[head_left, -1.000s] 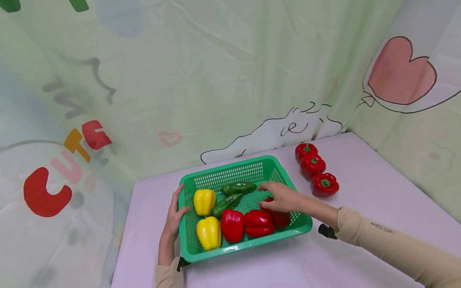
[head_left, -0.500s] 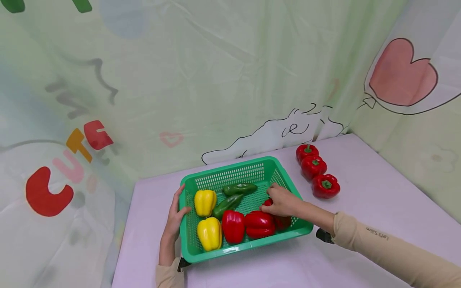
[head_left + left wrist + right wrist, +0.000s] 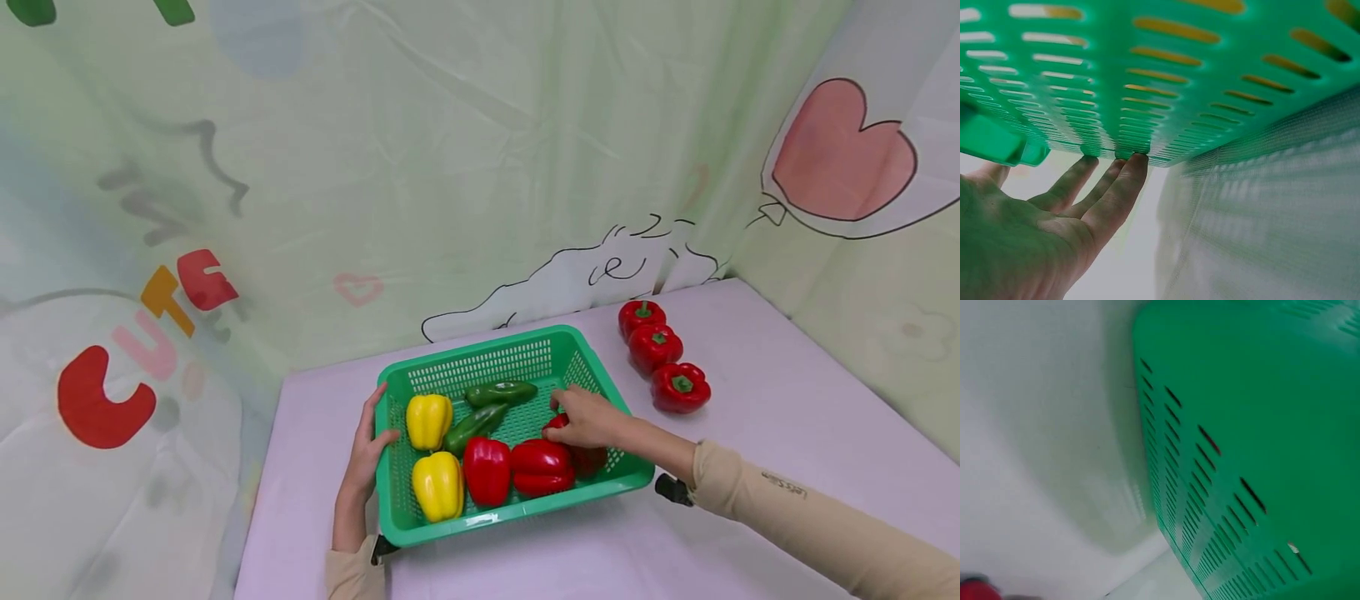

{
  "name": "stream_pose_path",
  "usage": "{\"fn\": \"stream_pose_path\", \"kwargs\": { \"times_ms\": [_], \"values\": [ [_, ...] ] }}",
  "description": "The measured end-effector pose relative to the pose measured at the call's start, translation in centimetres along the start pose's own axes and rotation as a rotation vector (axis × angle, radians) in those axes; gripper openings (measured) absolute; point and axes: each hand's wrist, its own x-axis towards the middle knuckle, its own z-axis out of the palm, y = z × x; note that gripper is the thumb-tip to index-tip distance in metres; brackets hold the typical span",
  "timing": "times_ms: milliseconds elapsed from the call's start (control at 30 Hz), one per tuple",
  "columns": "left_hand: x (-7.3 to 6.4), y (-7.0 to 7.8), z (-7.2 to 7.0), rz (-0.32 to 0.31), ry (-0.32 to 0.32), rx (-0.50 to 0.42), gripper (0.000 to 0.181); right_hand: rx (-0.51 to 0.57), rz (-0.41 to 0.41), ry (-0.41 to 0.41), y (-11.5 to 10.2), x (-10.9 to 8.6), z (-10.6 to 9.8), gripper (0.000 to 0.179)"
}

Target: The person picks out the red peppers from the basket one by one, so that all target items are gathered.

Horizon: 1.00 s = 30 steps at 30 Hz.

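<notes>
In the head view a green plastic basket holds two yellow bell peppers, two long green peppers and several red bell peppers. My left hand grips its left side, thumb over the rim; the left wrist view shows the fingers against the slotted outside. My right hand reaches over the right rim, its fingers curled around a red bell pepper that is partly hidden beneath it. The right wrist view shows only the basket's outer wall, not the hand.
Three more red bell peppers stand in a row on the pale lilac tabletop, right of the basket. A printed curtain hangs behind the table and along both sides.
My right hand has drawn slightly right and lower, its spread fingers closing around the red bell pepper. The basket and left hand stay in place; the view has shifted slightly.
</notes>
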Motion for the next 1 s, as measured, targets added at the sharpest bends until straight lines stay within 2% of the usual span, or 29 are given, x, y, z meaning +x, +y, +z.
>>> {"fn": "stream_pose_path", "kwargs": {
  "times_ms": [200,367,767,1000],
  "values": [
    [0.3,0.1,0.2,0.000,-0.005,-0.016,0.076,0.011,0.036,-0.039,-0.3,0.3,-0.9,0.038],
    [0.3,0.2,0.2,-0.005,-0.003,-0.002,0.075,0.010,0.056,-0.030,-0.5,0.2,-1.4,0.043],
    [0.2,0.4,-0.1,-0.030,0.016,0.024,0.075,0.089,0.008,0.009,-0.3,0.0,-2.1,0.049],
    [-0.2,0.1,-0.1,-0.035,0.014,0.028,0.074,0.122,-0.009,0.021,-0.1,-0.2,-1.8,0.073]
  ]
}}
